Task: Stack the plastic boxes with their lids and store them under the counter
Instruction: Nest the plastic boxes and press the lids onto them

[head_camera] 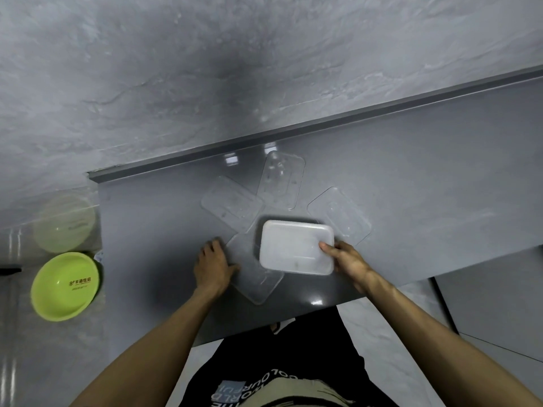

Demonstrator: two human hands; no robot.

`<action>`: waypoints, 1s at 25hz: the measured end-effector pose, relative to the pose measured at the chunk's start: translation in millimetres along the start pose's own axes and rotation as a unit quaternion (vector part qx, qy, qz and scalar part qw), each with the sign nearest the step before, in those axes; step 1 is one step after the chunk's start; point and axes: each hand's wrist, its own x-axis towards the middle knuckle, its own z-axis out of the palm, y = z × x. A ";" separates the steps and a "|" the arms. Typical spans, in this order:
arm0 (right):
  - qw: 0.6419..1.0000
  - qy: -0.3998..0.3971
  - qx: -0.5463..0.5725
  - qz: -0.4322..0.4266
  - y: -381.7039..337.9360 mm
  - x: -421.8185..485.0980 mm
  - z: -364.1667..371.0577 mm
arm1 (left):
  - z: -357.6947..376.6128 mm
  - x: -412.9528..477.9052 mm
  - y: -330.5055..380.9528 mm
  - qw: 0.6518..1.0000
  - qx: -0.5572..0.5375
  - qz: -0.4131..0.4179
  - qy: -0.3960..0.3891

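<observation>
A white translucent plastic box [293,248] stands on the grey counter [426,201] near its front edge. My right hand [346,259] grips the box's right side, thumb over the rim. Several clear lids lie flat around it: one at the back left [230,199], one at the back [283,179], one at the right [340,214] and one at the front [255,277], partly under the box. My left hand [213,264] rests flat on the counter, its thumb touching the front lid's left edge.
A lime-green bowl [66,286] sits low at the left, below the counter's left end. A pale reflection of it [63,221] shows on the glossy surface behind. The grey stone wall [205,69] rises behind the counter. Floor and cabinet fronts lie at the lower right.
</observation>
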 end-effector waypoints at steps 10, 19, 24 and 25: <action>0.997 -0.040 0.054 0.030 2.1 2.6 -5.8 | -50.6 6.7 -28.6 0.971 -0.211 -0.048 -0.098; 0.997 -0.034 -0.067 0.009 -2.6 5.3 34.8 | -151.9 -6.1 -28.7 0.907 -0.400 -0.068 0.110; 0.920 0.154 -0.294 -0.210 -27.9 -7.9 56.2 | -164.7 -13.7 -9.2 0.939 -0.312 -0.002 0.147; 0.901 0.143 -0.316 -0.259 -36.9 -12.6 62.1 | -166.6 -16.7 -8.6 0.956 -0.236 0.011 0.172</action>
